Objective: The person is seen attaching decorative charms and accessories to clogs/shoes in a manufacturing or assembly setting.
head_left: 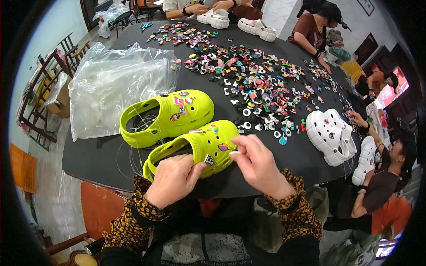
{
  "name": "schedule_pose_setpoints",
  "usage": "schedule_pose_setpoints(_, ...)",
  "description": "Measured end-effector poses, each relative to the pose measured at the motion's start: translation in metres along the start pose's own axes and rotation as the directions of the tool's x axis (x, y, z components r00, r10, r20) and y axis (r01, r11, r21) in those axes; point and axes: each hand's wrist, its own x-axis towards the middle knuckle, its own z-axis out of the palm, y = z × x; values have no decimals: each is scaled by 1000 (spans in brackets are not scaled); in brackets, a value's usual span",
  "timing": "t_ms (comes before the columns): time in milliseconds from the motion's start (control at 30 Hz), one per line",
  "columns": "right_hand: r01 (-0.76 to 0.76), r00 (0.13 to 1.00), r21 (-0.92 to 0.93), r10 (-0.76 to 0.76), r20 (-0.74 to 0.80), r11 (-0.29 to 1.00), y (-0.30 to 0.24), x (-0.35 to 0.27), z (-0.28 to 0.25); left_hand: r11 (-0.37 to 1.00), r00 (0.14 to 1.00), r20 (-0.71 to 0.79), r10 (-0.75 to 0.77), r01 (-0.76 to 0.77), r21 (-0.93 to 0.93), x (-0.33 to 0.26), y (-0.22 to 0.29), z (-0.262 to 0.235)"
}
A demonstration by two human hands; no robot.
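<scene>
Head view: left hand (174,178) is gripping the near smooth, perforated lime-green foam clog (195,148) at the black table's (93,155) front edge, long axis running heel-left to rounded toe-right. Right hand (256,165) is pinching a small white charm (234,152) beside its toe.

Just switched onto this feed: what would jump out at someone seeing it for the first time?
Two neon yellow-green clogs at the near edge of the black table. The left hand grips the nearer one and the right hand pinches something small at its toe. Behind them a wide scatter of colourful charms covers the table's middle.
</scene>
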Motion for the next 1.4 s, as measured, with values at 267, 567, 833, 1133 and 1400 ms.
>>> schedule_pose_setpoints(267, 247, 969, -272, -233, 85, 930, 23, 9, 16, 999, 998, -30, 47, -47, 7, 0, 0, 3)
schedule_pose_setpoints(567, 307, 949, -227, -315, 3, 924, 34, 4, 27, 999, 998, -34, 48, -48, 0, 0, -2, 3)
schedule_pose_setpoints(833, 313, 950, -207, -309, 50, 927, 38, 3, 26, 999, 999, 5, 33, -33, 5, 0, 1, 0)
schedule_pose_setpoints(1133, 519, 845, -437, -519, 131, 734, 33, -9, 24, 999, 999, -14, 33, -33, -9, 2, 1, 1)
schedule_pose_setpoints(1400, 307, 903, -297, -375, -210, 904, 22, 54, -31, 981, 982, -51, 180, -176, 81, -7, 2, 5)
